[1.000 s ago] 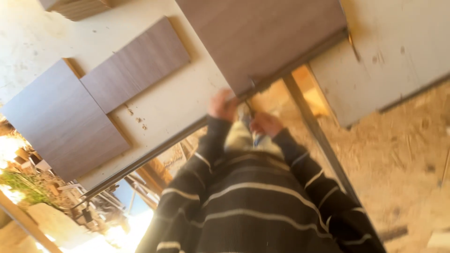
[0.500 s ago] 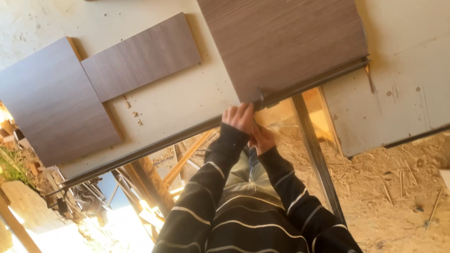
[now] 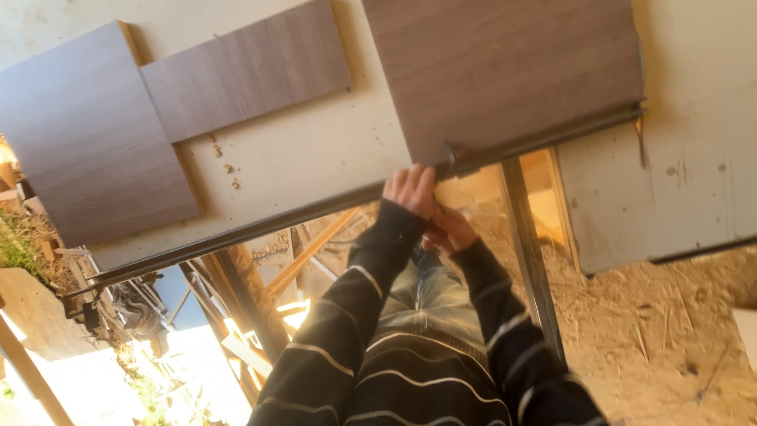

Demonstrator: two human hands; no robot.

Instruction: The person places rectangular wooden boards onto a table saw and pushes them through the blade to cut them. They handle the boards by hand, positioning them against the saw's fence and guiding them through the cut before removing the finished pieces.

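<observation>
Head view, looking down w/ the frame tilted. Our left hand (image 3: 410, 189) sits at the near edge of the big wood-grain panel (image 3: 505, 71), fingers curled together and pressed on the edge next to a small dark bit at the panel's corner; can't tell if it's pinching anything. Our right hand (image 3: 451, 229) is just beside it at 5 o'clock, tucked below the bench edge, half hidden; whether it's spread or gripping, can't tell. Both striped sleeves (image 3: 347, 315) run up from 6 o'clock.

The panel lies on the pale workbench top (image 3: 315, 158), its lower edge flush w/ a dark metal rail (image 3: 236, 233) along the bench edge. At 10 o'clock from the hands, a narrower wood-grain board (image 3: 244, 71); further at 9 o'clock, a squarer one (image 3: 87, 134), touching or overlapping it. Sawdust-covered floor (image 3: 654, 331) at 4 o'clock, timber frame pieces (image 3: 244, 300) at 8 o'clock.

Risks, our read: panel corner hangs right at the bench edge, so a push could slide it off; fingers near edge and rail could get nipped; strong sun glare at 7 o'clock hurts visibility.
</observation>
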